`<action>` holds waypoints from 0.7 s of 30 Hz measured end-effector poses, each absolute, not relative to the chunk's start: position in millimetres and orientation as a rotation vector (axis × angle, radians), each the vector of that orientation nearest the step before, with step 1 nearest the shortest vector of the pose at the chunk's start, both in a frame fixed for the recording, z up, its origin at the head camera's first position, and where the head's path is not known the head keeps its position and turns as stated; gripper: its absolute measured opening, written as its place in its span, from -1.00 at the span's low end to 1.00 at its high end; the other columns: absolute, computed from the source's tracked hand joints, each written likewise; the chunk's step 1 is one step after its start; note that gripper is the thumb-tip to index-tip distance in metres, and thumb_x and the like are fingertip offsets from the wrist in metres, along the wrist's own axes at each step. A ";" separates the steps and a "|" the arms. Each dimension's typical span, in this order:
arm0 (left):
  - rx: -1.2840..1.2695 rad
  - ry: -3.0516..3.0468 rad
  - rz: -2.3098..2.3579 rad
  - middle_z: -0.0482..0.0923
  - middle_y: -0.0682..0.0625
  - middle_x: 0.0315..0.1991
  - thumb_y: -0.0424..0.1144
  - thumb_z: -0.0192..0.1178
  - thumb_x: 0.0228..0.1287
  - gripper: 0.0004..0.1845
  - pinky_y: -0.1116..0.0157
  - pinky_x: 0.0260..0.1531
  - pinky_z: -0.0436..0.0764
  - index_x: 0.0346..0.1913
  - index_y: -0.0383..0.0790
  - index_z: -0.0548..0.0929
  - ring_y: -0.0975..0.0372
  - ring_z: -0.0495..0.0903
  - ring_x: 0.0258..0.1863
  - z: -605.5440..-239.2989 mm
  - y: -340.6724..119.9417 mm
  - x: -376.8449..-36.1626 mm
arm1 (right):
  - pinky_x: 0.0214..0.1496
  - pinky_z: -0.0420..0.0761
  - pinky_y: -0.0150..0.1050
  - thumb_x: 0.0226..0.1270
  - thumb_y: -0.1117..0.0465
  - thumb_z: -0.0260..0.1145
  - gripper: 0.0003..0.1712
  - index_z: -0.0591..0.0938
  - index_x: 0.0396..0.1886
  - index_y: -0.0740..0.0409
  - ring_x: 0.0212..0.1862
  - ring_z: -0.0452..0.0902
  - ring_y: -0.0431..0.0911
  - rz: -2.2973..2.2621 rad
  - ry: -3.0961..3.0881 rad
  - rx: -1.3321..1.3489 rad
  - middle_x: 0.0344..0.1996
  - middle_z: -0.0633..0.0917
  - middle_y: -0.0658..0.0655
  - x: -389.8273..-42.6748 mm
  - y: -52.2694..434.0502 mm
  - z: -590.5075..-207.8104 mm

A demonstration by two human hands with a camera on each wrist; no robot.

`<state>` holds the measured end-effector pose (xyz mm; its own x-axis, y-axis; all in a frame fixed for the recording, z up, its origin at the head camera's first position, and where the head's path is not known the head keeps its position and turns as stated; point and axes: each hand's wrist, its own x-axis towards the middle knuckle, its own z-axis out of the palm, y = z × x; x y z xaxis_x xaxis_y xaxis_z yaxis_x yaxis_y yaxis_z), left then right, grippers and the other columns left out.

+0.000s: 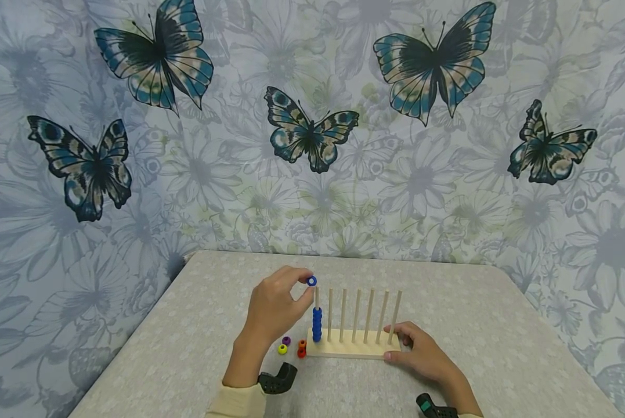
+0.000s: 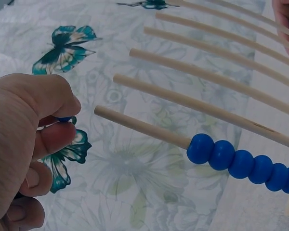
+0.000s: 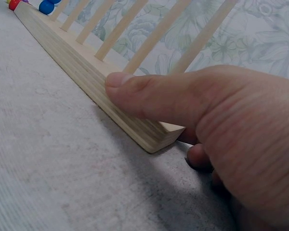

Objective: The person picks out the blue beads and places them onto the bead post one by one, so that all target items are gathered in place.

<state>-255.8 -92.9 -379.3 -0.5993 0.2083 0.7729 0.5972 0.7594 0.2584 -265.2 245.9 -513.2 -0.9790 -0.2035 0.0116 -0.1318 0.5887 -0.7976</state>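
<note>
A wooden base (image 1: 351,348) with several upright pegs stands on the table. The leftmost peg (image 1: 317,297) carries a stack of blue beads (image 1: 317,324), also seen as blue beads (image 2: 241,161) in the left wrist view. My left hand (image 1: 278,305) pinches a blue ring bead (image 1: 311,281) between thumb and forefinger just above and left of that peg's tip; only a sliver of the bead (image 2: 64,119) shows in the left wrist view. My right hand (image 1: 419,348) grips the right end of the base (image 3: 86,67), thumb (image 3: 149,94) on its front face.
Loose beads lie left of the base: purple (image 1: 286,340), yellow (image 1: 282,349), and red-orange (image 1: 302,348). The grey patterned table (image 1: 187,348) backs onto butterfly wallpaper (image 1: 312,133). Wrist cameras (image 1: 278,378) sit near the front edge.
</note>
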 end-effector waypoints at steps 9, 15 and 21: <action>-0.639 -2.196 -0.656 0.73 0.17 -0.29 -0.26 0.42 0.14 -0.79 0.50 -0.56 0.48 -0.14 0.00 0.75 0.38 0.60 -0.47 -380.3 -88.1 -256.1 | -0.08 0.38 -0.30 0.00 -0.06 0.61 -0.39 0.65 0.11 -0.17 -0.11 0.33 -0.09 -1.383 2.716 -0.306 -0.06 0.61 -0.02 -265.3 246.1 -513.2; -0.634 -2.212 -0.638 0.73 0.16 -0.29 -0.24 0.43 0.15 -0.80 0.52 -0.56 0.48 -0.14 -0.01 0.76 0.37 0.62 -0.46 -382.0 -85.3 -256.1 | -0.08 0.38 -0.29 0.01 -0.05 0.61 -0.39 0.65 0.11 -0.15 -0.10 0.33 -0.08 -1.391 2.709 -0.321 -0.04 0.61 0.00 -264.6 246.5 -512.8; -0.624 -2.226 -0.624 0.74 0.15 -0.29 -0.23 0.42 0.16 -0.80 0.53 -0.56 0.47 -0.13 -0.01 0.76 0.38 0.60 -0.48 -383.7 -84.6 -257.2 | -0.08 0.38 -0.29 0.01 -0.07 0.60 -0.39 0.65 0.11 -0.14 -0.11 0.33 -0.08 -1.364 2.723 -0.314 -0.07 0.61 0.00 -264.6 246.5 -512.6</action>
<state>-257.2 -84.6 -383.7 -0.6158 0.2428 0.7496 0.5971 0.7645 0.2429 -264.6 246.5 -512.6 -0.9758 -0.2176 0.0203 -0.1466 0.5828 -0.7993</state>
